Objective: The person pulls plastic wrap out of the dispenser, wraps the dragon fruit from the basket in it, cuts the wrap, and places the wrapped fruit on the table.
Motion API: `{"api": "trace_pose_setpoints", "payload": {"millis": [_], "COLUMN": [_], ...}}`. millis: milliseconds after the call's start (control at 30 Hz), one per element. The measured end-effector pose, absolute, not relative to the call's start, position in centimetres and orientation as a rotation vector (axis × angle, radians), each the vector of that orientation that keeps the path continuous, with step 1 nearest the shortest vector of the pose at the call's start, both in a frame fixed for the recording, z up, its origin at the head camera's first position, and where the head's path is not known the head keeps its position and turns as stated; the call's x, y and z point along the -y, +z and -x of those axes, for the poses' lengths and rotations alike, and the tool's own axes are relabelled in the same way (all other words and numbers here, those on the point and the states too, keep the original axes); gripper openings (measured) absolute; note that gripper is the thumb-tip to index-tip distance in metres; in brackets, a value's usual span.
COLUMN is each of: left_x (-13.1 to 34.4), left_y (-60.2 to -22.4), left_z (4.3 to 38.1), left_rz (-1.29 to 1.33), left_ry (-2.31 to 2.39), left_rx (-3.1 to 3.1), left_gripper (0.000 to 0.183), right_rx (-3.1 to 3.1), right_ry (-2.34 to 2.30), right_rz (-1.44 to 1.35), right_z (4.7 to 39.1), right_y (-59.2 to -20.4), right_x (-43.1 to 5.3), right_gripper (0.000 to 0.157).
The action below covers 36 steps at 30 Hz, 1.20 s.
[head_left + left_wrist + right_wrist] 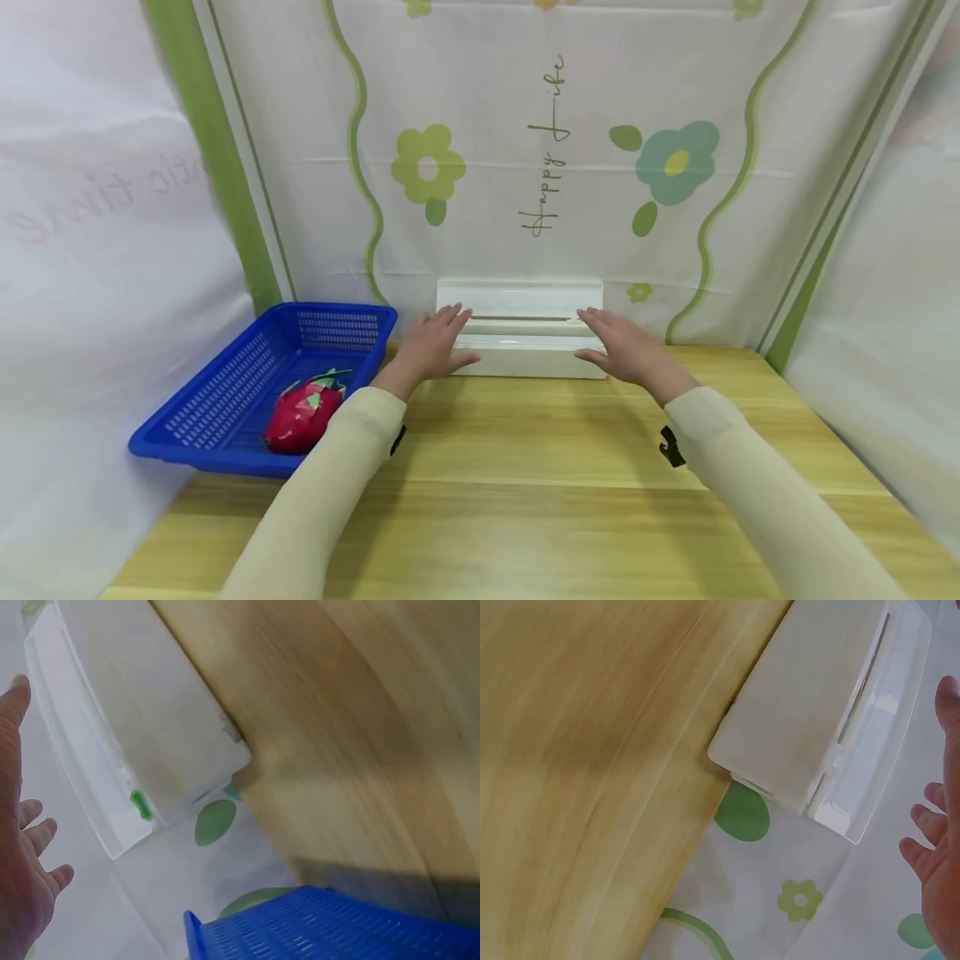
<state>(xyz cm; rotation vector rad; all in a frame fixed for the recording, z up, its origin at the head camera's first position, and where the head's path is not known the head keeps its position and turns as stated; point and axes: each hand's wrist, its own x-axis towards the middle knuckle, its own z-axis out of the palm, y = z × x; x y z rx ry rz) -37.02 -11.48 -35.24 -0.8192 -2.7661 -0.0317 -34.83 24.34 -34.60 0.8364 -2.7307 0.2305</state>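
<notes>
A long white box (528, 363), which looks like a cling film dispenser, stands at the back edge of the wooden table with its lid (517, 297) raised. A thin dark slit runs along it, and a small green tab (141, 805) shows at its left end in the left wrist view. My left hand (433, 346) is at the box's left end, fingers extended and thumb apart. At the right end my right hand (624, 343) is held the same way, palm turned inward. Neither hand grips anything.
To the left, a blue plastic basket (197, 456) with perforated sides holds a red dragon fruit (303, 414). The wooden table (525, 483) stretches toward me. A printed curtain (495, 208) hangs right behind the box, with white cloth on both sides.
</notes>
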Motion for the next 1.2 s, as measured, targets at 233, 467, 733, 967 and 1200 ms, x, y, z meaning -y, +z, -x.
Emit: {"api": "trace_pose_setpoints", "payload": {"millis": [233, 467, 733, 967, 1200], "left_x": [11.4, 11.5, 11.0, 10.4, 10.2], "left_y": [-36.2, -36.9, -38.4, -39.2, -39.8], "left_z": [37.2, 37.7, 39.0, 39.3, 39.6], "left_rz": [0.805, 0.825, 0.840, 0.870, 0.885], "left_ry": [-0.092, -0.147, -0.163, -0.164, -0.157], "left_rx": [2.745, 2.761, 2.809, 2.699, 2.633], "left_gripper": [0.075, 0.070, 0.063, 0.049, 0.040], "right_rx": [2.739, 2.799, 2.816, 2.790, 2.785], "right_ry": [0.296, 0.379, 0.415, 0.425, 0.457], "right_rz": [-0.811, -0.758, -0.748, -0.742, -0.721], "right_z": [35.8, 36.4, 37.6, 38.4, 38.8], "right_y": [-36.1, -37.0, -38.3, -39.1, -39.3], "right_x": [-23.9, -23.4, -22.5, -22.2, -22.1], "right_gripper": [0.068, 0.064, 0.057, 0.049, 0.043]}}
